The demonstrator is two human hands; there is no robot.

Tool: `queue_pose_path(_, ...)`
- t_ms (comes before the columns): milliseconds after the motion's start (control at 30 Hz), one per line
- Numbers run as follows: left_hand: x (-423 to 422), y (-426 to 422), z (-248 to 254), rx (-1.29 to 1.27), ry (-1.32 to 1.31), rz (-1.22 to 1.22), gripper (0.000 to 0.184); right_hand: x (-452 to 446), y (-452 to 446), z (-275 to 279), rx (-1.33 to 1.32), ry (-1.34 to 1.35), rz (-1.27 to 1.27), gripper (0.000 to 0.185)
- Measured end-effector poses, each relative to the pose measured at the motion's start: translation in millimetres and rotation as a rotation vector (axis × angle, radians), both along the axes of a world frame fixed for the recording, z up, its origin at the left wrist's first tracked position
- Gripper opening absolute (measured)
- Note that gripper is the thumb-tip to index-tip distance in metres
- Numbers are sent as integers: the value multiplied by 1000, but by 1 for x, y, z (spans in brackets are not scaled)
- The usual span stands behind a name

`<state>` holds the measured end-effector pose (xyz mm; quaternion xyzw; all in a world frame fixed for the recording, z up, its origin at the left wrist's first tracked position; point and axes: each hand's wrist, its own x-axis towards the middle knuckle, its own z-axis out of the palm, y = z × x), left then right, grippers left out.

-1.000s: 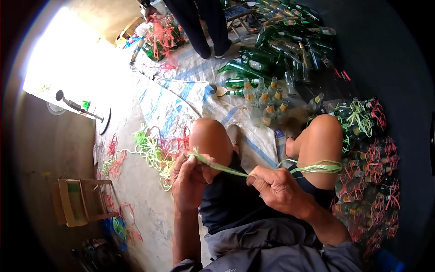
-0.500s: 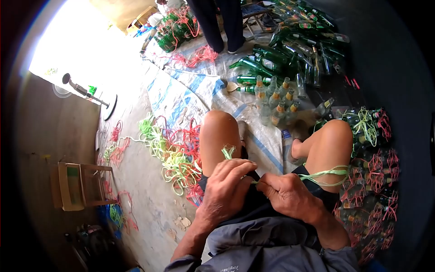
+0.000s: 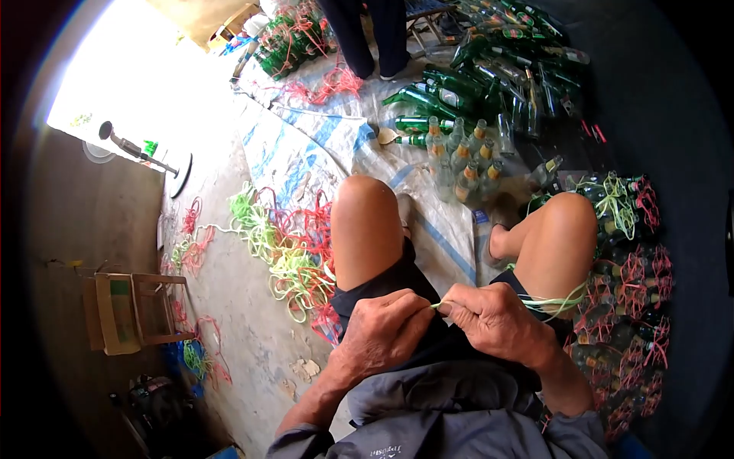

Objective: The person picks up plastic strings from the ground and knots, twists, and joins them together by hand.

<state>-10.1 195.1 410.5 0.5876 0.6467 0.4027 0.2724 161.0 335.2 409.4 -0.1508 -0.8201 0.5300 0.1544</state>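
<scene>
A pale green plastic string [image 3: 437, 305] runs between my two hands above my lap. My left hand [image 3: 386, 325] is closed, pinching one part of it between thumb and fingers. My right hand [image 3: 489, 317], closed as well, grips the string a short way off. From behind the right hand, loose green strands [image 3: 554, 302] trail over my right thigh. On the floor by my left knee lies a tangle of yellow-green string [image 3: 294, 271], mixed with red string [image 3: 310, 233].
Several clear bottles [image 3: 462, 164] stand on a blue-and-white sheet [image 3: 306, 157]. Green bottles [image 3: 459, 92] lie heaped behind them. String-tied bottles [image 3: 623, 306] are stacked at my right. A person's legs [image 3: 371, 38] stand at the far end. A wooden chair [image 3: 160, 310] and a fan [image 3: 145, 157] are at left.
My hands have drawn slightly apart, so a short piece of string now shows between them. The green tuft that stuck up above my left hand is out of sight.
</scene>
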Motion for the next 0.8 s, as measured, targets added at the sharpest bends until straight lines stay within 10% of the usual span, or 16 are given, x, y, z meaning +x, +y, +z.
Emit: queue_pose_path(800,-24,-13,12,-57,-44,-55,11,55,19,3,-78,-232,-98,12)
